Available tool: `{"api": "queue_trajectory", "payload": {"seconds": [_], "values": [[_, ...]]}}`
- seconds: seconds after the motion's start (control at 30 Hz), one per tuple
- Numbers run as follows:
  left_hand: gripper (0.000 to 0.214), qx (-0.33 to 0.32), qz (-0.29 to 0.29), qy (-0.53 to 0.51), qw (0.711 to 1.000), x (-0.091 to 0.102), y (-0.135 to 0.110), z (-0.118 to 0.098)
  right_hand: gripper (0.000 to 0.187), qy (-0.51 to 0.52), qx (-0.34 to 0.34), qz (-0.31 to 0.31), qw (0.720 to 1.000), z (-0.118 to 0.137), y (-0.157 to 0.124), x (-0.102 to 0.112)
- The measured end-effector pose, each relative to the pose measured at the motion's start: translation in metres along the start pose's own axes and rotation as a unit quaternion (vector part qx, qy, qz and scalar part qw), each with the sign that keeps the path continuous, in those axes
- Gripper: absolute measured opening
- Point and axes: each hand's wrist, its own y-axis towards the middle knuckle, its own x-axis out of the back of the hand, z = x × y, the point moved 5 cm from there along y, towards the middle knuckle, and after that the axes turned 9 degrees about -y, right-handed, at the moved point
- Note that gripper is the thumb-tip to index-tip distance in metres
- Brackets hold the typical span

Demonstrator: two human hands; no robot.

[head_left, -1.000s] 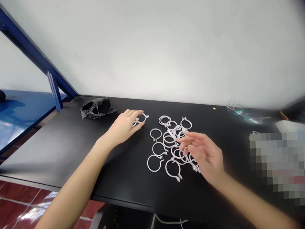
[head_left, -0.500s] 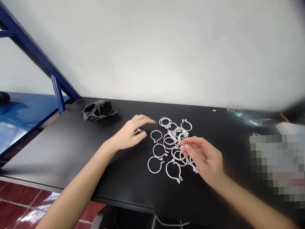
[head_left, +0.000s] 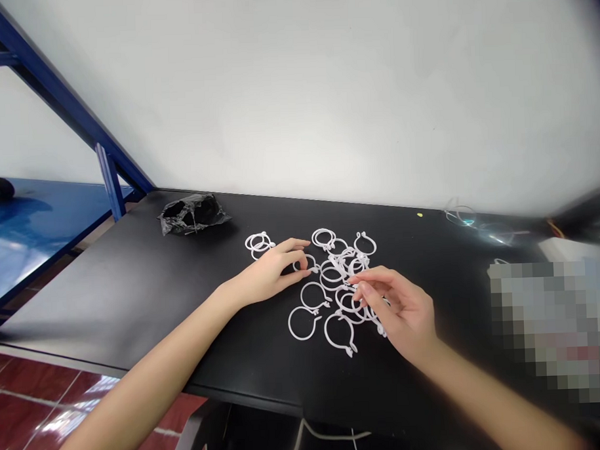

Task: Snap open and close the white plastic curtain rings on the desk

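Observation:
White shower-curtain-type rings, open loops with small knobbed ends, lie on a black table [head_left: 225, 346]. My left hand [head_left: 269, 273] is over the left edge of the pile, thumb and fingers closing on one ring [head_left: 297, 258] and partly covering it. Behind that hand a small group of rings [head_left: 258, 241] overlaps. Above the right part of the main pile [head_left: 332, 276] hovers my right hand [head_left: 404, 307], thumb and fingertips pinched together. Whatever is between those fingertips I cannot make out. Several single rings lie nearer me, such as one ring [head_left: 302, 324] at the front left.
A crumpled black plastic bag [head_left: 194, 215] lies at the back left. Clear eyeglass-like items [head_left: 477, 225] and a blurred-out package [head_left: 550, 334] are on the right. A white wall [head_left: 325, 106] rises behind the table, and a blue metal frame [head_left: 74, 108] stands left.
My left hand has moved right and slightly toward me, uncovering the small group of rings. The ring at its fingers has turned. My right hand stays nearly in place.

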Motion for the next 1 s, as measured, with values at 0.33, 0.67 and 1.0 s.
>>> {"api": "queue_trajectory", "payload": {"seconds": [0.33,0.67,1.0], "values": [[0.026,-0.048,-0.014,-0.155,0.987,-0.018,0.000,-0.040,0.015,-0.074,0.055,0.005,0.996,0.010,0.002,-0.009],[0.032,-0.063,0.020,-0.115,0.991,-0.020,-0.001,-0.044,0.014,-0.053,0.072,0.027,0.996,0.011,0.002,-0.010],[0.035,0.059,-0.151,0.151,0.975,0.036,-0.005,0.004,0.022,-0.192,0.201,0.095,0.956,0.014,-0.005,-0.025]]}}
